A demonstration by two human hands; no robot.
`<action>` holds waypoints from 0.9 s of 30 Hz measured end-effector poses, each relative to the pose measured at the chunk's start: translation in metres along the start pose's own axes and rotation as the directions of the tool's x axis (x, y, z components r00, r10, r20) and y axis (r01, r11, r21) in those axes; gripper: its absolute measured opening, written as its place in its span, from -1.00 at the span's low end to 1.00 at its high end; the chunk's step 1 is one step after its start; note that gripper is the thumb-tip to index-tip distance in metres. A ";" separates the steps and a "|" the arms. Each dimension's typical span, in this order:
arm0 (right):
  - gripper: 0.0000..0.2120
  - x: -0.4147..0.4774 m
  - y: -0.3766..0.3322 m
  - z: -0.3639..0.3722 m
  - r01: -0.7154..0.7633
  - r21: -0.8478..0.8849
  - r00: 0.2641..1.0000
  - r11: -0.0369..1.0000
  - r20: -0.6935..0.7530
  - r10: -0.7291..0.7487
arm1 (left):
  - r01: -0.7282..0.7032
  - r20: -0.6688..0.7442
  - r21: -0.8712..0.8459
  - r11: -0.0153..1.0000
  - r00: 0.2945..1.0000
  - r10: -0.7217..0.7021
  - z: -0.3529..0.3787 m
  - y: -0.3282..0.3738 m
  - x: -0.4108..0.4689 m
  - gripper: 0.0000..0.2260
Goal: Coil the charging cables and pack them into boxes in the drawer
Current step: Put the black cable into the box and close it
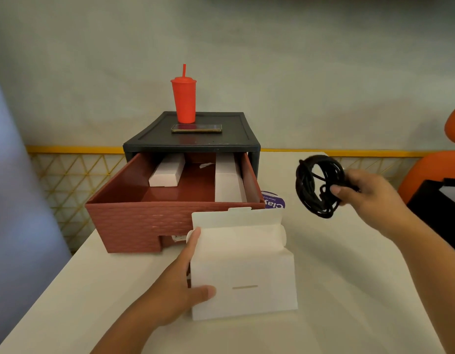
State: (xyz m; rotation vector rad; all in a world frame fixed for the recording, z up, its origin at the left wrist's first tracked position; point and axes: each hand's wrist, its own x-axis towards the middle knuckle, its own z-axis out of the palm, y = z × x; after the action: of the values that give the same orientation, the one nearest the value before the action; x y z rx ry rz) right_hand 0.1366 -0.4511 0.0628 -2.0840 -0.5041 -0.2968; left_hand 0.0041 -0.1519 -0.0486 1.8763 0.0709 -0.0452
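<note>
My left hand [180, 284] grips a white cardboard box [244, 267] by its left side, its top flaps open and standing up, in front of the drawer. My right hand [369, 198] holds a coiled black charging cable [316, 185] in the air, to the right of the drawer and above the table. The red-brown drawer [134, 221] is pulled out of a dark cabinet [195, 141]. Inside it lie two closed white boxes, one at the back left [167, 169] and one along the right wall [227, 180].
A red tumbler with a straw [183, 98] and a phone [196, 128] sit on the cabinet top. A purple round label [273, 200] lies on the white table [336, 290] behind the box. An orange chair [431, 169] and a dark object [446, 208] are at the right.
</note>
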 end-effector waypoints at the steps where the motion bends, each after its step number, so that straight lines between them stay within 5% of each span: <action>1: -0.81 -0.005 -0.014 0.002 0.059 -0.010 0.998 0.998 0.003 -0.059 | 0.006 0.005 0.009 1.000 1.000 -0.006 0.001 0.001 0.000 -0.09; 7: -0.88 -0.034 -0.059 0.049 0.442 -0.366 0.894 0.819 0.259 -0.367 | 0.035 0.027 0.056 0.998 0.999 -0.036 0.003 0.008 -0.004 -0.06; 12: -0.68 -0.048 -0.052 0.083 0.566 -0.530 0.819 0.631 0.444 -0.363 | 0.013 0.041 0.064 0.998 0.999 -0.016 0.003 0.010 -0.009 -0.05; 19: -0.69 -0.047 -0.059 0.084 0.395 -0.486 0.904 0.780 0.357 -0.235 | -0.028 0.052 0.079 0.997 0.998 0.024 0.004 0.011 -0.012 -0.06; 27: -0.71 -0.049 -0.041 0.095 0.486 -0.483 0.794 0.728 0.592 -0.137 | -0.001 0.039 0.074 0.997 0.999 -0.002 0.005 0.008 -0.012 -0.06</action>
State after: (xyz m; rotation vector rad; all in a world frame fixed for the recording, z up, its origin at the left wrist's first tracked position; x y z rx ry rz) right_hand 0.0754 -0.3629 0.0231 -2.7319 -1.2637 -0.0840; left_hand -0.0070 -0.1594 -0.0421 1.9482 0.0435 -0.0859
